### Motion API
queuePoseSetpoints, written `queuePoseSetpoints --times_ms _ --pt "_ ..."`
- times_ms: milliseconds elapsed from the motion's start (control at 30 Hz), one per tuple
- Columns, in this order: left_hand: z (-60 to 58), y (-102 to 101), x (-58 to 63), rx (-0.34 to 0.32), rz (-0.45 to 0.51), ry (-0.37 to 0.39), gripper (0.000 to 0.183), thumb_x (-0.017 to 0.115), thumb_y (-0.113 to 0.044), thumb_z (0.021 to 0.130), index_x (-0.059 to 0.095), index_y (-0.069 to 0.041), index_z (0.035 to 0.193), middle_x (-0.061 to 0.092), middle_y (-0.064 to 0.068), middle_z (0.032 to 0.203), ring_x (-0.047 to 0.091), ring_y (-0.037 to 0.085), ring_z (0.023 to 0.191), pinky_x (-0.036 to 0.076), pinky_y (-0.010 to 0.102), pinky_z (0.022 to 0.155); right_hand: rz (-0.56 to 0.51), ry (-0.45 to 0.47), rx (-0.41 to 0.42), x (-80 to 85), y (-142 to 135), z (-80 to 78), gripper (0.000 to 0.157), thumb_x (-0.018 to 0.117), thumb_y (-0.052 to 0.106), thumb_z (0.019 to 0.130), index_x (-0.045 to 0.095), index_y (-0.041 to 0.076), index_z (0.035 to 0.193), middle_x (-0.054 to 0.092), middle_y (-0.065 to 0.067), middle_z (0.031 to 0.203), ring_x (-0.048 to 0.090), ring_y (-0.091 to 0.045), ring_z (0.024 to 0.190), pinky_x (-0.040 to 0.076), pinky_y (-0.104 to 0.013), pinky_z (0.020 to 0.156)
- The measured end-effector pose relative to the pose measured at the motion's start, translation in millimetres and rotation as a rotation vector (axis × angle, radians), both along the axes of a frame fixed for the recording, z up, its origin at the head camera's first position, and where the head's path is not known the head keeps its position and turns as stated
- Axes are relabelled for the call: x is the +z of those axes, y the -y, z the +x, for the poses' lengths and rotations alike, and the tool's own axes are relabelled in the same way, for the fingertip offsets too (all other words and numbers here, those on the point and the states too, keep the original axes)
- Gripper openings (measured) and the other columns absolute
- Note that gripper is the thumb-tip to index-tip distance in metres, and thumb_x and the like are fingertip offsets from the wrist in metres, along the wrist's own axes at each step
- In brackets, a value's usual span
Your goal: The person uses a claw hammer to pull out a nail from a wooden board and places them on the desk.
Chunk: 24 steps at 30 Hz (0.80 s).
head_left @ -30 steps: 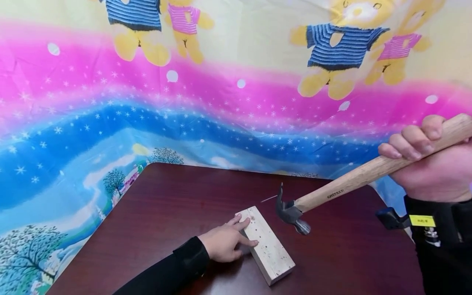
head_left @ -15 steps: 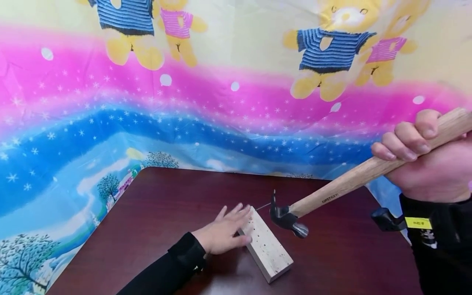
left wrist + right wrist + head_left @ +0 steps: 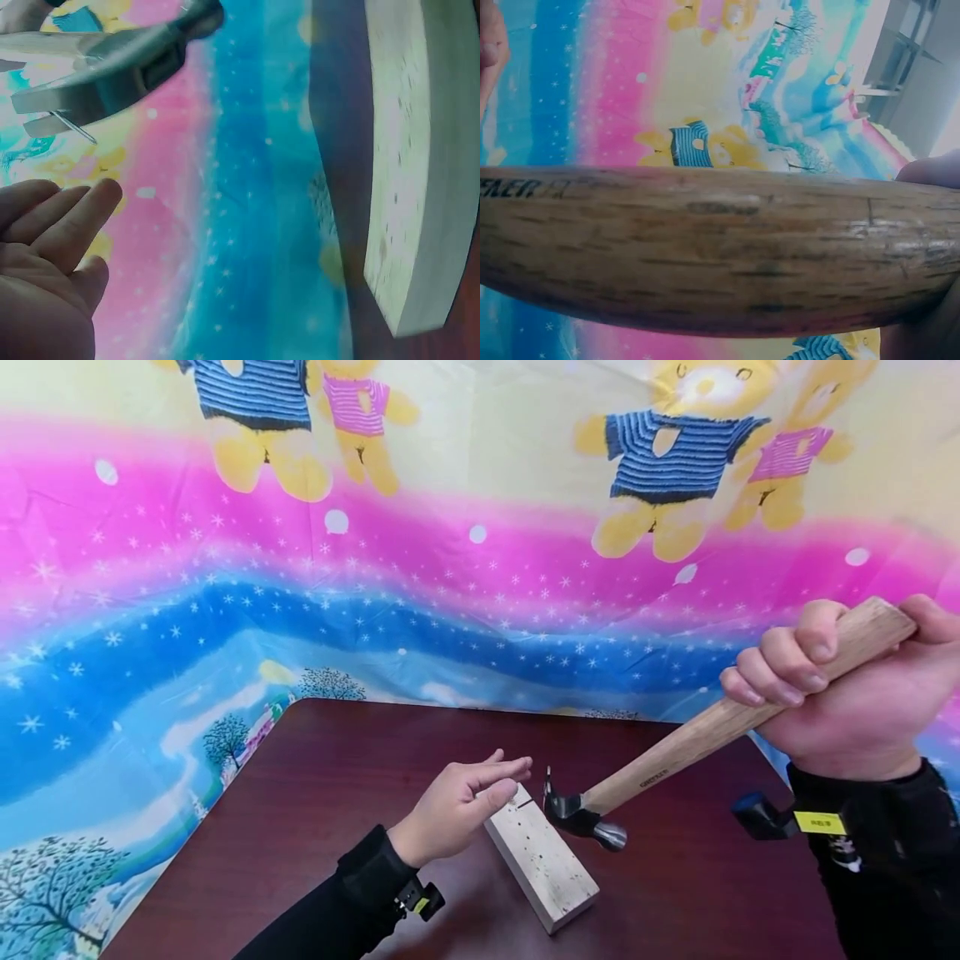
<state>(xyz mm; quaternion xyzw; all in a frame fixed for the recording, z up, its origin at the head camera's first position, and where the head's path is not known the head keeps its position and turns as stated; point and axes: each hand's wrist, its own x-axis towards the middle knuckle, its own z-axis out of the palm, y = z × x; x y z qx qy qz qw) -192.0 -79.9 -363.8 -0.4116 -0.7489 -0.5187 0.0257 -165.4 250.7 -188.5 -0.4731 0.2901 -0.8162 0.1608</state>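
My right hand (image 3: pixel 847 685) grips the wooden handle of a claw hammer (image 3: pixel 645 768) near its end, with the metal head hanging toward the table's middle. A thin nail (image 3: pixel 73 127) sits in the slot of the claw, pointing out in the left wrist view. In the head view my left hand (image 3: pixel 459 802) is raised over the far end of a pale wooden block (image 3: pixel 543 868), fingers extended and holding nothing. Several small dark holes mark the block's top. The handle (image 3: pixel 727 255) fills the right wrist view, hiding most of the gripping hand.
The block lies on a dark red-brown table (image 3: pixel 375 752) with a rounded far-left corner. Behind it hangs a patterned cloth (image 3: pixel 450 568) with bears and snowflakes. A small wrist camera (image 3: pixel 761 816) sticks out from the right sleeve.
My left hand has lifted off the block and turned, its fingers pointing toward the claw. The hammer has come slightly left and down, the nail staying in the claw. The block stays in place.
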Motion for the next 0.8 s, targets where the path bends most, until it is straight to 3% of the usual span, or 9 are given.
queuePoseSetpoints --times_ms 133,300,567,667,800 --pt "1.5 -6 -2.0 -0.009 0.062 0.086 0.035 0.058 -0.018 0.102 0.063 -0.001 0.131 0.068 0.006 0.123 0.048 0.02 0.132 0.039 0.032 0.107 0.012 -0.001 -0.011 -3.2 1 -1.6 0.061 0.018 0.047 0.086 0.042 -0.008 0.075 0.032 -0.013 0.061 0.031 -0.029 0.054 0.025 -0.044 0.06" --pt "5.1 -16 -5.4 0.094 0.073 0.054 0.028 0.071 -0.016 0.093 0.073 -0.005 0.118 0.073 0.004 0.11 0.068 0.01 0.102 0.055 0.027 0.082 0.004 0.005 -0.007 -6.2 3 -2.0 0.064 0.018 0.048 0.087 0.044 -0.009 0.076 0.032 -0.014 0.061 0.03 -0.029 0.054 0.024 -0.044 0.06" --pt "10.1 -26 -4.3 0.206 0.025 0.014 0.014 0.075 -0.016 0.089 0.08 -0.016 0.102 0.074 -0.01 0.093 0.067 0.0 0.078 0.053 0.022 0.063 0.011 0.036 -0.021 -7.8 4 -2.1 0.063 0.018 0.048 0.087 0.045 -0.008 0.075 0.032 -0.013 0.061 0.031 -0.029 0.054 0.024 -0.044 0.06" --pt "9.1 -25 -3.7 0.213 -0.022 -0.019 0.011 0.075 -0.016 0.089 0.081 -0.018 0.098 0.074 -0.01 0.088 0.064 0.0 0.075 0.049 0.022 0.058 0.021 0.019 -0.026 -7.6 5 -2.2 0.064 0.017 0.048 0.088 0.046 -0.008 0.076 0.032 -0.013 0.062 0.031 -0.029 0.054 0.024 -0.044 0.061" --pt "7.2 -22 -2.2 0.176 -0.068 -0.027 0.009 0.075 -0.012 0.088 0.082 -0.014 0.094 0.073 -0.012 0.085 0.062 0.0 0.074 0.049 0.022 0.06 0.022 0.0 0.0 -7.2 8 -1.7 0.065 0.017 0.049 0.087 0.046 -0.009 0.078 0.031 -0.013 0.063 0.029 -0.028 0.055 0.023 -0.043 0.061"
